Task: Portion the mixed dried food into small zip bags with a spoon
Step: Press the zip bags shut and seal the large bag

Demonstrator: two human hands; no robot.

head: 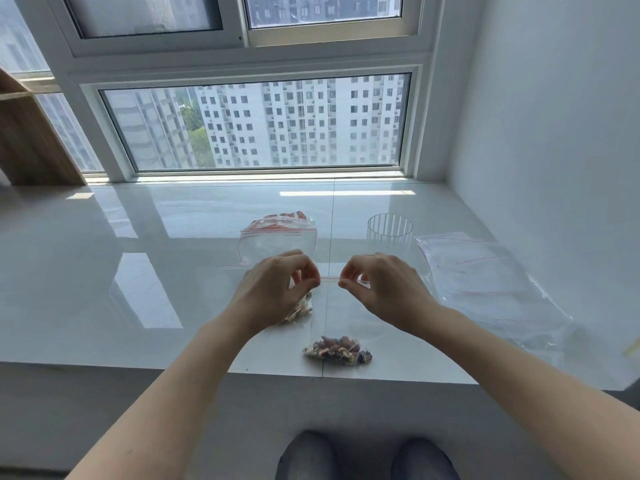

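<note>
I have both hands up at the red zip strip of a small zip bag (pixel 334 320): my left hand (pixel 277 289) pinches the strip at its left end, my right hand (pixel 379 289) pinches it at the right, and the bag hangs down from them toward the near edge of the worktop (pixel 138 271). Its load of mixed dried food (pixel 337 349) sits bunched in the bottom, so I judge this portion filled and the seal being pressed closed, though I cannot tell if the strip is fully shut.

Just left of that bag, partly behind my left hand, lies more dried food in plastic (pixel 299 311); whether it is a finished portion I cannot tell. Beyond the held bag stands a larger zip bag (pixel 277 242), thin and crinkly, with reddish contents at its far side. To the right of it is a ribbed clear cup (pixel 389 233), and further right a flat pile of empty zip bags (pixel 485 271), so plenty of portions seem left. No spoon shows. The worktop is glossy white tile.
</note>
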